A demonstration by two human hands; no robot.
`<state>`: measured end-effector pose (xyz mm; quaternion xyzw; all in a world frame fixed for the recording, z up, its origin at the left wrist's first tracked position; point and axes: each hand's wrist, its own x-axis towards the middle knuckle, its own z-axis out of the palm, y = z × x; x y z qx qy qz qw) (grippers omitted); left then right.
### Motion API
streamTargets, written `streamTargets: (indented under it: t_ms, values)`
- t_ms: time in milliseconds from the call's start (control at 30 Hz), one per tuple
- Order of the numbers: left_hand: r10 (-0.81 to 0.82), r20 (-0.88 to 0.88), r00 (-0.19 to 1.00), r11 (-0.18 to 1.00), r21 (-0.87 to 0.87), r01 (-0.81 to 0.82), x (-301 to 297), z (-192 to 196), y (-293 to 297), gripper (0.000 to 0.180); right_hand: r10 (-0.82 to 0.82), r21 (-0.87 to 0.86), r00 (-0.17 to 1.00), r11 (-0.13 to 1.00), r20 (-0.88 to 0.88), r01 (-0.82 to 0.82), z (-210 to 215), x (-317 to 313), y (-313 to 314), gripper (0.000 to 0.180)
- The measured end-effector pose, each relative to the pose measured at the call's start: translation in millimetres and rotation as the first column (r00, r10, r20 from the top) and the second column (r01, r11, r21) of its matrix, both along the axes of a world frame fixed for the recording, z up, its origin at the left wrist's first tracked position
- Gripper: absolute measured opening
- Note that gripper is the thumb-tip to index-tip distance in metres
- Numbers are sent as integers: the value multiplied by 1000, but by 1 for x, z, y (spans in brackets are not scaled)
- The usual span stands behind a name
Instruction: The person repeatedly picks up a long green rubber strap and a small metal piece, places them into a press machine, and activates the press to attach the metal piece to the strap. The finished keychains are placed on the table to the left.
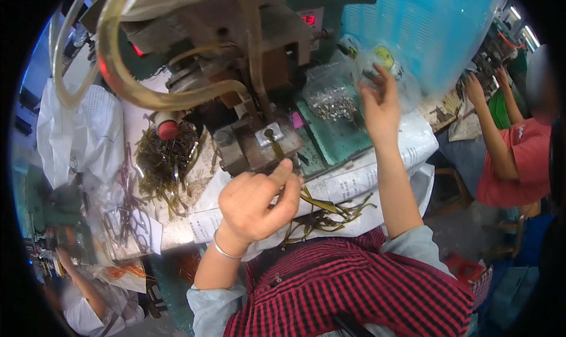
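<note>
My left hand [259,204] is closed in a pinch on a narrow olive-green strip [277,151]. The strip's far end lies on the small metal plate [261,138] of a press-like machine [230,48]. My right hand [382,110] is raised over the right side of the bench, its fingers apart with nothing plainly in them. Beside it, small shiny metal pieces [333,104] lie in a clear bag on a green tray [342,145]. More olive strips [330,216] hang over the bench's near edge, below my left hand.
Left of the machine lies a tangled heap of olive strips [165,160] under a red knob [168,129]. Thick clear hoses [109,66] loop down in front of the machine. A blue crate [407,30] stands back right. Co-workers sit at right [513,160] and lower left [97,304].
</note>
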<state>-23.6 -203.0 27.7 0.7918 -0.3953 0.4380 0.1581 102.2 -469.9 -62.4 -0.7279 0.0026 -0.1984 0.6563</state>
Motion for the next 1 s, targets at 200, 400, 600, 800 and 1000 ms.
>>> streamTargets:
  t_ms: [200, 400, 600, 800, 1000]
  values:
    - [7, 3, 1000, 1000, 0, -7, 3, -7, 3, 17, 21, -567, 997, 822, -71, -57, -2, -46, 7, 16]
    - [41, -235, 971, 980, -178, -84, -28, -15, -5, 31, 44, -779, 986, 619, 162, 100, -18, -51, 29, 13]
    - [465, -303, 832, 749, -367, -552, -87, -31, 53, 25, -101, -562, 990, 815, 102, 141, -18, -62, 16, 11]
    - [760, -288, 582, 584, -90, -807, 12, -34, 122, 7, 25, -503, 983, 862, 180, 70, 8, -45, 35, 16]
    - [933, -322, 158, 275, 361, -891, 114, -162, 138, 20, -72, -406, 995, 913, -62, 40, 0, -38, 43, 17]
